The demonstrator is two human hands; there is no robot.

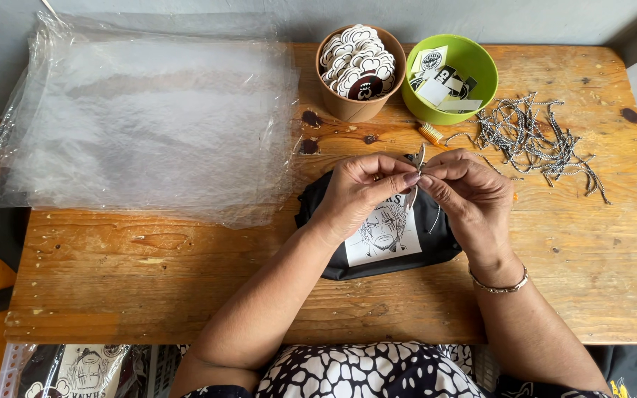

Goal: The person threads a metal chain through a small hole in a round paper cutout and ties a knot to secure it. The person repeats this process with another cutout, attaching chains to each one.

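Head view, centre of frame: I see the left hand and right hand pinched together on a small metal charm with a hanging bead chain. Both hover above a black printed pouch on the wooden table, below a brown cup and a green bowl.

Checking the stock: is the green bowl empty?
No, the green bowl holds several black-and-white printed cards, beside a brown cup full of round stickers.

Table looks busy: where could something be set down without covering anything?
Bare wood lies along the near edge of the table, left of the black pouch and below the plastic bags, and again at the near right, below the chains. The far side is crowded by the brown cup, green bowl and chains.
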